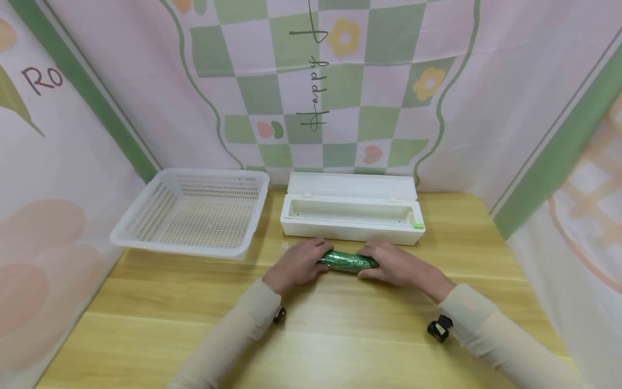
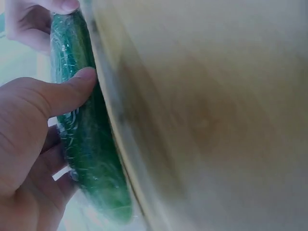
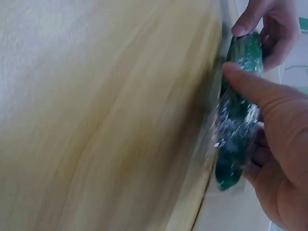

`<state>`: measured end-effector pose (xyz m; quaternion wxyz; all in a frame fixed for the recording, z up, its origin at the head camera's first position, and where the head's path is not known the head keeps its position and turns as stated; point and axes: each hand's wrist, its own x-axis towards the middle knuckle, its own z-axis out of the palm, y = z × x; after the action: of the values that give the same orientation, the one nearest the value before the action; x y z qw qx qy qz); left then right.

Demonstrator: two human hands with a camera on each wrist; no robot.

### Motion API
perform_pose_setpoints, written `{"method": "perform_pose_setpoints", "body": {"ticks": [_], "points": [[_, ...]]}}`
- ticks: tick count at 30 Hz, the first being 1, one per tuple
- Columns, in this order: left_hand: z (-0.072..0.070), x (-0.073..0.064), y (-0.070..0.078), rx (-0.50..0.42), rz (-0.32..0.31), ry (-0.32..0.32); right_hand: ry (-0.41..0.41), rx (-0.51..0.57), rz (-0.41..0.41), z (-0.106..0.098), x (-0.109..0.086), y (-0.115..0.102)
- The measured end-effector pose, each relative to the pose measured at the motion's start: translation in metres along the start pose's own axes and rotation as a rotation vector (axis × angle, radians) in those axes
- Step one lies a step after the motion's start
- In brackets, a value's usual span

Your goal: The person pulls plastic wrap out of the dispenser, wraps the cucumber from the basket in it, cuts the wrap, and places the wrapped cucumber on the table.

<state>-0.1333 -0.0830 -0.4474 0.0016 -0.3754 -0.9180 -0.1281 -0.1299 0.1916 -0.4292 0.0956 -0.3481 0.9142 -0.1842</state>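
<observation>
A green cucumber (image 1: 347,261) wrapped in clear plastic film lies crosswise between both hands, just in front of the white box. My left hand (image 1: 302,261) grips its left end; in the left wrist view the thumb (image 2: 72,94) presses across the cucumber (image 2: 96,159) while the other fingers curl beneath. At the opposite end my right hand (image 1: 391,263) holds it the same way. The right wrist view shows crinkled film (image 3: 236,122) around the cucumber, with loose film sticking out along one side.
Behind the hands stands a long white cling film box (image 1: 350,233), its lid (image 1: 352,185) raised and a small green piece (image 1: 418,225) at its right end. A white perforated basket (image 1: 238,252) sits at the left on the wooden table (image 1: 340,346). Fabric walls enclose the back and sides.
</observation>
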Motion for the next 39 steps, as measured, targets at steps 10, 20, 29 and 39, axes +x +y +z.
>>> {"method": "perform_pose_setpoints", "body": {"ticks": [10,20,29,39], "points": [[-0.017,-0.02,-0.005,0.028,0.02,0.104,0.028,0.107,0.069,-0.014,-0.018,0.012],[-0.019,-0.027,-0.014,0.101,0.066,0.171,-0.025,0.411,0.07,-0.012,-0.017,0.025],[-0.021,-0.025,-0.007,0.086,0.072,0.142,0.065,0.174,-0.019,-0.011,-0.013,0.02],[-0.023,-0.023,0.0,-0.037,0.023,0.046,0.394,-0.338,-0.266,-0.001,-0.02,0.025]]}}
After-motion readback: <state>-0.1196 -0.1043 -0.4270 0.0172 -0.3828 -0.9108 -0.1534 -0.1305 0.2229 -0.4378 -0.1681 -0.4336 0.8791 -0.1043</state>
